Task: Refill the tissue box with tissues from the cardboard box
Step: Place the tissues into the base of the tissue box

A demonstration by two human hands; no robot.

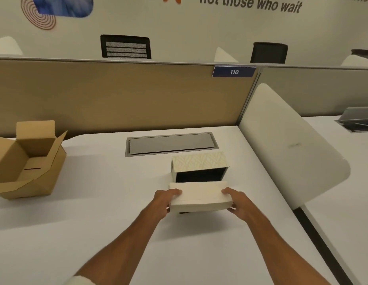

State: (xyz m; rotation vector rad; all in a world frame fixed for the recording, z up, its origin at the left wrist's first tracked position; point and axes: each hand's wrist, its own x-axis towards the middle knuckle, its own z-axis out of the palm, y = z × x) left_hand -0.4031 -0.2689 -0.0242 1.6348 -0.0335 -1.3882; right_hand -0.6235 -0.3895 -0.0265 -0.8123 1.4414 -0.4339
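Holding a cream stack of tissues (199, 197) between both hands, lifted just off the white worktop (96, 212). Left hand (165, 200) clamped on the stack's left end, right hand (237, 202) clamped on its right end, thumbs on top and fingers underneath. Sitting directly beyond the stack, nearly touching its far edge: the patterned tissue box (199, 166), lying with its open dark side turned toward the person and apparently empty inside. Resting well apart at the far left of the worktop: the cardboard box (26, 161), flaps up, no tissues visible in the part of its interior that shows. Judging from this: fetching from the cardboard box done, stack lined up with the opening, roughly midway through. Left to do: sliding the stack into the tissue box, then closing it, though no lid or flap shows clearly.
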